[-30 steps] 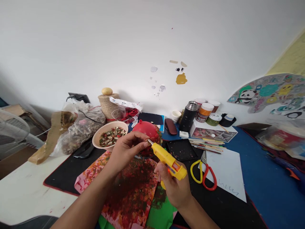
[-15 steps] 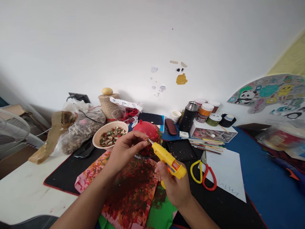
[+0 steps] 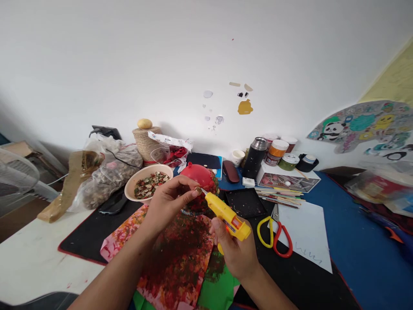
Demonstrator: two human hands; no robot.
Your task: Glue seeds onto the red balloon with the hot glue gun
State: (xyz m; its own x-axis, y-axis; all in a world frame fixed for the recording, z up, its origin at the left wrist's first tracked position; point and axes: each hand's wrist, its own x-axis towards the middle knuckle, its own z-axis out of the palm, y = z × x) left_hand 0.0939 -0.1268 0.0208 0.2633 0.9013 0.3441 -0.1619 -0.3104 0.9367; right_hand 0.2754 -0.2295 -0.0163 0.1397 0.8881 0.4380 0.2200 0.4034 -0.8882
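Note:
My right hand (image 3: 240, 254) is wrapped around a yellow hot glue gun (image 3: 224, 213), its nozzle aimed up and to the left. Between the thumb and fingertips of my left hand (image 3: 169, 200) is a small painted shell (image 3: 198, 189), and the nozzle tip is at or very near it. Behind both hands sits a red balloon (image 3: 195, 173), with red and green shell pieces around its lower part; my fingers partly cover it. A cream bowl (image 3: 128, 188) of painted shells stands left of the balloon. Paint-stained paper (image 3: 174, 275) lies under my hands.
Right of the glue gun are scissors (image 3: 283, 241) with yellow and red handles, a black tray (image 3: 247, 211) and white paper (image 3: 309, 232). Behind stand a black thermos (image 3: 255, 159), paint jars (image 3: 278, 148) and a twine spool (image 3: 145, 144). A plastic bag (image 3: 112, 172) lies at left.
Hardly anything differs. The view has shifted very slightly, and the shell in my left hand appears turned a little at the nozzle.

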